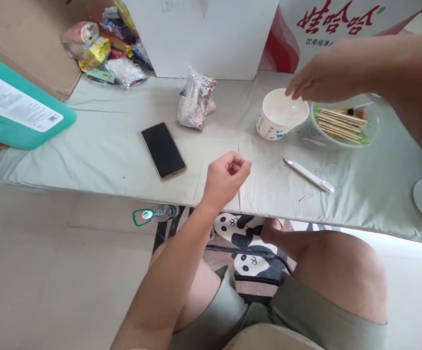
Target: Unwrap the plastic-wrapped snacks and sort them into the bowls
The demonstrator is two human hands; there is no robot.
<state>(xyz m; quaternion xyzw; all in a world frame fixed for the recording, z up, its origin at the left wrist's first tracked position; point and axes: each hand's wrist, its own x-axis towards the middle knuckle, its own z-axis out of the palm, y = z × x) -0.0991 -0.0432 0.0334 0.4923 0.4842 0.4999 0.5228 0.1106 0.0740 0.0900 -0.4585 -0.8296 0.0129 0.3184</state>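
Note:
My left hand [227, 174] is curled into a loose fist above the front of the cloth-covered table, and nothing shows in it. My right hand [323, 70] reaches in from the right, fingers stretched out and bent downward over the far rim of a white paper cup [274, 127]. Whether its fingertips touch the cup cannot be made out. Just right of the cup stands a clear round plastic bowl [376, 124] holding several wrapped sticks [342, 125] with green ends. A white utility knife [309, 175] lies in front of the cup and bowl.
A black phone [163, 149] and a clear plastic packet [195, 102] lie left of the cup. Snack packets [105, 48] sit at the back left, beside a green jug [17, 104]. White boxes [207, 39] stand behind. A bottle [165, 212] is on the floor.

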